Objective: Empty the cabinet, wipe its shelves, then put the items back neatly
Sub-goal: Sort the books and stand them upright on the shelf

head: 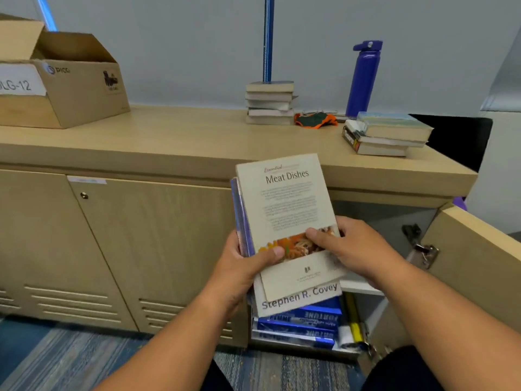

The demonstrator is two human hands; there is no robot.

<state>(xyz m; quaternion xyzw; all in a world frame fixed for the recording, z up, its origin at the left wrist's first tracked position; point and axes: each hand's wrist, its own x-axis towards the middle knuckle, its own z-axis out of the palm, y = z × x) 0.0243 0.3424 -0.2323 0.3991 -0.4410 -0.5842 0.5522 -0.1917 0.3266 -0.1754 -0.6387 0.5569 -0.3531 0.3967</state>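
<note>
The left hand point(245, 266) and the right hand point(355, 249) both grip a small pile of books point(287, 210), held in the air in front of the open cabinet point(158, 238), just above its lower shelf and below the lip of its top point(169, 142). The left thumb presses on the cover with the fingers underneath. The right hand curls over the right edge, its thumb across the cover picture. Gripping from both sides looks like a way to keep loose books of unequal size from sliding, since a lower one already juts out toward the person. The pile's long axis runs from the person up and away toward the cabinet top, leaning a little to the left. The covers tilt toward the camera and the top title reads upright. Two stacks of books point(270, 103) point(386, 134) already lie flat on the top, so this pile is probably headed there as part of the emptying. A cloth point(315, 119) sits between those stacks, likely kept ready for wiping, with a bottle point(363, 77) behind it and a cardboard box point(64, 80) well to the left. Blue packs of paper point(298, 323) lie on the lower shelf, and the door point(473, 255) stands open at the right.
</note>
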